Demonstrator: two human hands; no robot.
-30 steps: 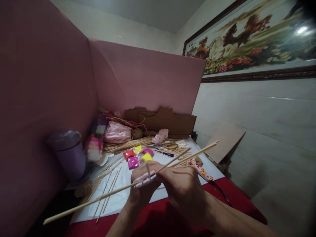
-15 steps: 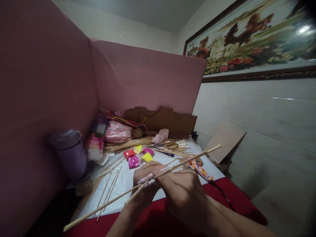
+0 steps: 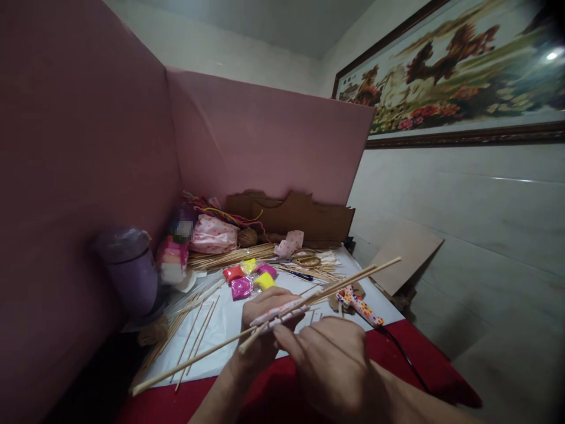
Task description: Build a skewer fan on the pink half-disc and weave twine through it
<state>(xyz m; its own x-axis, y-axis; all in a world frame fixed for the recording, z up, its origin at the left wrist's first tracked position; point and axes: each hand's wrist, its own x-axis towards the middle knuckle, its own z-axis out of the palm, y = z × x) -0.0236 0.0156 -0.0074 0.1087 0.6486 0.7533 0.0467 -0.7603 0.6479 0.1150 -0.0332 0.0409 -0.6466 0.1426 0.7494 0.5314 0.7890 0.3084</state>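
Observation:
My left hand (image 3: 258, 321) is closed around thin wooden sticks (image 3: 189, 362), which slant from lower left up to the right. A pale pink fabric strip (image 3: 276, 312) is wrapped about the sticks where they overlap. Just below and right of the wrap is my right hand (image 3: 331, 359), its fingers curled in and its thumb at the wrap's lower edge. Whatever lies between those fingers is hidden. To the right, a flower-patterned glue gun (image 3: 364, 309) with a black cord rests on the table.
Bright clay packets (image 3: 241, 288) lie behind my hands. Loose sticks (image 3: 200, 335) are on the left of the white sheet (image 3: 165, 365). Scissors (image 3: 306, 258), a twine ball (image 3: 247, 237) and cardboard (image 3: 300, 218) are at the back. A purple bin (image 3: 132, 280) stands left.
My right hand has shifted down and away from the upper sticks, uncovering more of the pink wrap. The sticks now lie closer together at their right end. My left hand keeps its hold.

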